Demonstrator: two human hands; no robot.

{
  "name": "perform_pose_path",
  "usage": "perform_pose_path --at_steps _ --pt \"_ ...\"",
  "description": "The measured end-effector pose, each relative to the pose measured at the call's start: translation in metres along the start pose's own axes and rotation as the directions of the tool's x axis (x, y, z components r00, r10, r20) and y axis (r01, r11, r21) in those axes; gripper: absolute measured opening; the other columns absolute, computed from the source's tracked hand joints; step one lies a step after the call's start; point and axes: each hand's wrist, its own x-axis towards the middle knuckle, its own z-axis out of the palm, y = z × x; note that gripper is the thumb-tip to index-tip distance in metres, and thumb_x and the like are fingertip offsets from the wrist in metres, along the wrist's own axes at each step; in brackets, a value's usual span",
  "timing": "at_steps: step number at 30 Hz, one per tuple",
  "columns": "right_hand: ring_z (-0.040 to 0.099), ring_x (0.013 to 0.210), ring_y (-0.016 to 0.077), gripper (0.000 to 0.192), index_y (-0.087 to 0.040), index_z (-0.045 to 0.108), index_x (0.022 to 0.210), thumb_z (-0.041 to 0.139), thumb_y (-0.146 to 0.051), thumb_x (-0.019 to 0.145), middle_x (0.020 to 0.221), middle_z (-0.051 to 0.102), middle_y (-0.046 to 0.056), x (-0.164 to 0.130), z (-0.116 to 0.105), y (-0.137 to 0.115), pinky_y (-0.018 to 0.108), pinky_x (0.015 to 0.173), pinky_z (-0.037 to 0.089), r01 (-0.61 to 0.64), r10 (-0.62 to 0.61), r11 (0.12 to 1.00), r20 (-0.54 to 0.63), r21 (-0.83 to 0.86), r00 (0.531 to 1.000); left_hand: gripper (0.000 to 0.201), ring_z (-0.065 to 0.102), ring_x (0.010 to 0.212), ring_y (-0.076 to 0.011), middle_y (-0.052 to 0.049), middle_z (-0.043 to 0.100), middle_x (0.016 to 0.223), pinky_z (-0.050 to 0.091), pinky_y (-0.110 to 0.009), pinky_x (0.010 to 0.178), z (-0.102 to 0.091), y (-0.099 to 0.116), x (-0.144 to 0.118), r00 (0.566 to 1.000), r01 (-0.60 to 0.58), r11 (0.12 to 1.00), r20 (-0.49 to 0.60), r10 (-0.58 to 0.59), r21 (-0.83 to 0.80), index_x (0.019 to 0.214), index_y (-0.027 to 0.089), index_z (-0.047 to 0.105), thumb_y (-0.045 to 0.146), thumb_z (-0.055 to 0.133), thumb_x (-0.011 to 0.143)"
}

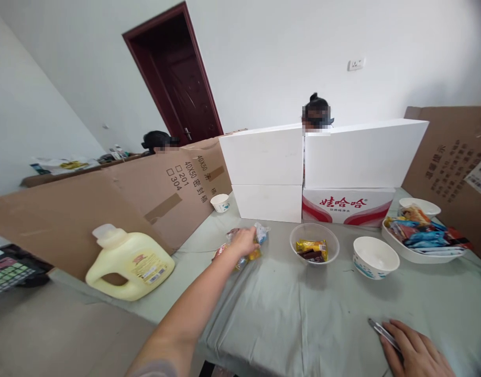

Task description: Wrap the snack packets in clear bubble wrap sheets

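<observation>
My left hand (243,242) reaches down onto a small heap of wrapped snacks (240,262) in shiny, colourful wrappers, its fingers curled in on them; the fingertips are partly hidden. Low on the right, my right hand (416,350) rests near the tabletop with its fingers closed over slim silver tweezers (378,327), one end sticking out to the left. Between the hands stands a clear plastic bowl (331,238) with yellow and dark brown packets (313,251) in it. A white paper bowl (376,256) with a blue-green print sits to its right.
White boxes (264,167) and a printed carton (348,207) wall off the back, with cardboard (165,193) at left. A white dish (421,256) holds several packets. A yellow jug (130,264) lies tilted at left; a small cup (220,203) stands behind. People sit beyond.
</observation>
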Motion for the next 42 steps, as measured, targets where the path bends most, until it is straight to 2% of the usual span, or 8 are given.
perform_pose_path --at_steps 5,9,13,18,23,28,36,42 --pt "0.06 0.098 0.0278 0.045 -0.023 0.065 0.109 0.043 -0.056 0.086 0.112 0.066 0.007 0.002 -0.006 -0.006 0.044 0.085 0.044 -0.014 0.014 1.0 -0.007 0.026 1.0 0.056 0.061 0.11 -0.0271 -0.01 0.064 0.117 0.046 -0.036 0.092 0.014 0.011 -0.055 0.991 -0.133 0.99 -0.006 0.133 -0.04 0.126 0.021 0.049 0.02 0.072 0.074" --pt "0.059 0.099 0.0284 0.046 -0.021 0.064 0.109 0.04 -0.055 0.089 0.111 0.066 0.009 0.006 -0.017 -0.016 0.045 0.086 0.043 -0.049 0.049 0.998 -0.001 0.036 0.999 0.036 0.06 0.106 -0.0246 -0.008 0.062 0.113 0.048 -0.037 0.092 0.031 0.015 -0.091 0.962 -0.259 0.953 -0.132 0.239 -0.155 0.11 0.02 0.061 0.013 0.066 0.076" --pt "0.058 0.1 0.0276 0.045 -0.02 0.064 0.106 0.037 -0.053 0.092 0.109 0.066 0.009 0.012 -0.027 -0.025 0.043 0.086 0.043 -0.074 0.074 0.997 0.01 0.024 0.997 0.028 0.058 0.109 -0.0239 -0.008 0.064 0.112 0.043 -0.045 0.1 0.053 0.044 -0.12 0.838 -0.525 0.806 -0.333 0.432 -0.275 0.112 0.023 0.063 0.018 0.059 0.085" --pt "0.058 0.1 0.0272 0.049 -0.02 0.066 0.104 0.032 -0.055 0.095 0.11 0.066 0.01 0.014 -0.031 -0.028 0.042 0.087 0.043 -0.087 0.087 0.996 0.02 0.01 0.996 0.027 0.051 0.12 -0.026 -0.004 0.066 0.114 0.039 -0.05 0.103 0.084 0.088 -0.152 0.659 -0.746 0.626 -0.391 0.642 -0.228 0.102 0.029 0.067 0.012 0.053 0.087" --pt "0.061 0.096 0.0262 0.048 -0.021 0.067 0.103 0.031 -0.052 0.097 0.103 0.068 0.01 0.019 -0.038 -0.034 0.041 0.083 0.046 -0.089 0.087 0.994 0.044 0.059 0.995 0.02 0.049 0.12 -0.0288 -0.01 0.061 0.114 0.046 -0.049 0.098 0.1 0.084 -0.166 0.7 -0.707 0.617 -0.466 0.54 -0.345 0.099 0.022 0.063 0.016 0.06 0.081" --pt "0.066 0.069 0.0165 0.036 -0.026 0.061 0.115 0.033 -0.043 0.099 0.091 0.068 0.004 0.039 -0.049 -0.083 0.028 0.058 0.049 -0.073 0.046 0.977 0.137 0.198 0.989 0.011 0.054 0.115 -0.0293 -0.01 0.063 0.108 0.046 -0.051 0.097 0.101 0.076 -0.168 0.721 -0.686 0.605 -0.483 0.496 -0.404 0.093 0.022 0.06 0.019 0.058 0.083" --pt "0.062 0.071 0.0168 0.024 -0.024 0.059 0.115 0.044 -0.027 0.096 0.087 0.063 0.004 0.076 -0.051 -0.17 0.027 0.064 0.045 0.199 -0.242 0.956 0.194 0.217 0.951 0.05 0.056 0.11 -0.0264 -0.013 0.059 0.111 0.05 -0.046 0.093 0.114 0.078 -0.168 0.692 -0.704 0.546 -0.61 0.386 -0.453 0.127 0.02 0.04 0.022 0.065 0.084" --pt "0.059 0.076 0.0195 0.03 -0.024 0.059 0.115 0.053 -0.012 0.088 0.087 0.061 0.004 0.088 -0.05 -0.178 0.03 0.067 0.042 0.341 -0.355 0.935 0.272 0.102 0.894 0.021 0.056 0.096 -0.0233 -0.01 0.059 0.097 0.052 -0.041 0.087 0.108 0.08 -0.168 0.748 -0.65 0.59 -0.544 0.381 -0.48 0.099 0.019 0.057 0.027 0.066 0.082"
